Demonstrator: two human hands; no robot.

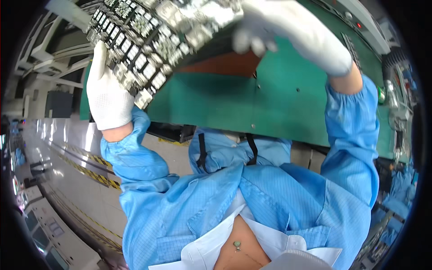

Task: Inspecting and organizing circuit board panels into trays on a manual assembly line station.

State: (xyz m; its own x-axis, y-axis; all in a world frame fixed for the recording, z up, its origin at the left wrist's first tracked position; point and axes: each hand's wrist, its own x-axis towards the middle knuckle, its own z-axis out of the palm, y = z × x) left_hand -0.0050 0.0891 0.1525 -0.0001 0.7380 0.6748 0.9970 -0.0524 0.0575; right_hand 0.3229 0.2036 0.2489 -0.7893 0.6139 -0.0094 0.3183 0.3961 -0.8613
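A large circuit board (pixel 148 49), crowded with pale and silvery components in rows between black strips, is held tilted at the upper left, its far part cut off by the picture's edge. My left hand (pixel 108 96), in a white knitted glove, grips its left side; the thumb lies along the edge and the other fingers are hidden beneath. At the board's right end is my white-gloved right hand (pixel 283 22), its fingers curled by the edge and smeared by motion; its thumb does not show. Below the board lies a green work surface (pixel 202 101) with a reddish-brown patch (pixel 225 64).
A pale machine rail with a red light (pixel 358 25) borders the green surface at the far right. Metal framing (pixel 58 54) and a dark grey box (pixel 59 104) stand at left. Yellow-black floor tape (pixel 90 173) and a light-coloured machine cabinet (pixel 56 229) lie farther left.
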